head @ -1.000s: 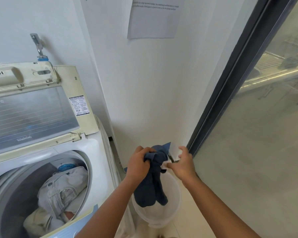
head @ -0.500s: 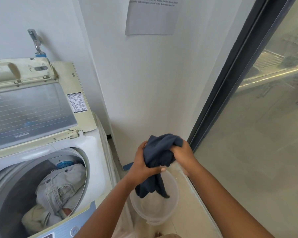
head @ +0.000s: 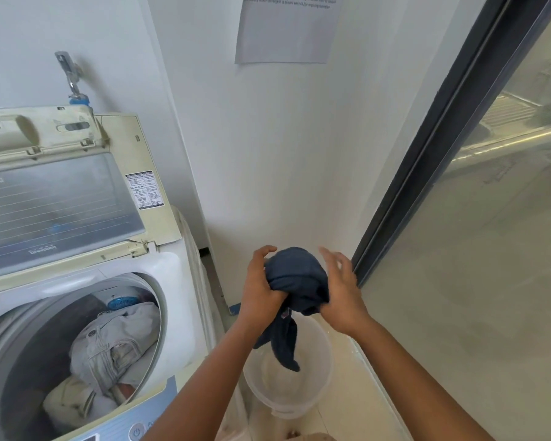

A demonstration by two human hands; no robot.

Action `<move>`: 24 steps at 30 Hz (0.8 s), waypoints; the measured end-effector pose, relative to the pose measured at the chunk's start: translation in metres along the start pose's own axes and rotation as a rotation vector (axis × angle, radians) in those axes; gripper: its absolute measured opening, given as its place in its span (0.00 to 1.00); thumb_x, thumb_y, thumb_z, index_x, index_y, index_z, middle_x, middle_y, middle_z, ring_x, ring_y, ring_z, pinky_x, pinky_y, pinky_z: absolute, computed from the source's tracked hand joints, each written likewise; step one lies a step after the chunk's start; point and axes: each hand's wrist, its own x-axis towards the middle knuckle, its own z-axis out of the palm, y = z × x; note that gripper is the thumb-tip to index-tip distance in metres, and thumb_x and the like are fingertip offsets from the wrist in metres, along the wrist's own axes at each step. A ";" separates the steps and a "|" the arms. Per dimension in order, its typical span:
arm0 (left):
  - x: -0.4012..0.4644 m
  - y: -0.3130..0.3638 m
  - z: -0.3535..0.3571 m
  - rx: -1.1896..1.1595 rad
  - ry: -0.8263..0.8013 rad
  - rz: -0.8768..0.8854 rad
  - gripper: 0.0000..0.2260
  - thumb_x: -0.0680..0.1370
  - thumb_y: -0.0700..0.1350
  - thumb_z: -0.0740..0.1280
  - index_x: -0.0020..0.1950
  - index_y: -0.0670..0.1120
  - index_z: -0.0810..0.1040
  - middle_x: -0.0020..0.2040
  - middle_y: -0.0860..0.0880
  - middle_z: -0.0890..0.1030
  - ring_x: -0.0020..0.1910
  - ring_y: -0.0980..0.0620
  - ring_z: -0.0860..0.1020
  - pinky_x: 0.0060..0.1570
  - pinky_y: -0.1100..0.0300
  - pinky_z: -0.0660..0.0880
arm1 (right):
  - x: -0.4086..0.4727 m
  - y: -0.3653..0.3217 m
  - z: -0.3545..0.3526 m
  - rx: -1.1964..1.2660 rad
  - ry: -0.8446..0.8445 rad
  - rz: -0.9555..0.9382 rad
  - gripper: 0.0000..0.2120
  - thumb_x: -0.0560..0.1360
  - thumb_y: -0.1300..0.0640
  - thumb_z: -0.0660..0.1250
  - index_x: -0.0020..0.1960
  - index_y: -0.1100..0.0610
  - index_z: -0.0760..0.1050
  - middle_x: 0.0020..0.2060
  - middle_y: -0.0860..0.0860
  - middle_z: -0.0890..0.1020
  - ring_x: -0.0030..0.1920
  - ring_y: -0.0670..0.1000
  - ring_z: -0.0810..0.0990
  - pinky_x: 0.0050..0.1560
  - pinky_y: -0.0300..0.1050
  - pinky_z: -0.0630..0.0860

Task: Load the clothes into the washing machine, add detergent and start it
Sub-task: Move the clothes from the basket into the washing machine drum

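Clothes (head: pixel 295 278) are the matter here, and in the head view one dark blue garment is bunched between both hands, its loose tail hanging down toward the pale bucket (head: pixel 318 386) on the floor directly below them. The left hand (head: pixel 261 291) is curled firmly around the near side of the bundle, thumb arched over its top. The right hand (head: pixel 341 297) presses the bundle's far lower edge with its palm and heel, while its fingers (head: pixel 331 256) are spread and lifted clear of the cloth, so its hold looks loose. Down and to the left of the hands, the washing machine (head: pixel 172 275) stands with its lid (head: pixel 54 202) raised, and beige garments (head: pixel 109 348) already lie in the drum.

The loading step seems to be in hand, with this piece gathered but not yet in the tub. The next move probably calls for carrying the bundle leftward over the drum's rim and gathering the dangling tail so it does not snag. No detergent can be made out.
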 end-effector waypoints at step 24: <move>0.007 0.001 0.018 -0.343 0.027 -0.216 0.29 0.72 0.41 0.74 0.66 0.61 0.67 0.59 0.54 0.78 0.56 0.53 0.80 0.48 0.58 0.81 | 0.025 0.023 0.010 1.122 -0.120 0.432 0.08 0.82 0.60 0.59 0.57 0.51 0.74 0.54 0.56 0.76 0.48 0.51 0.76 0.48 0.47 0.72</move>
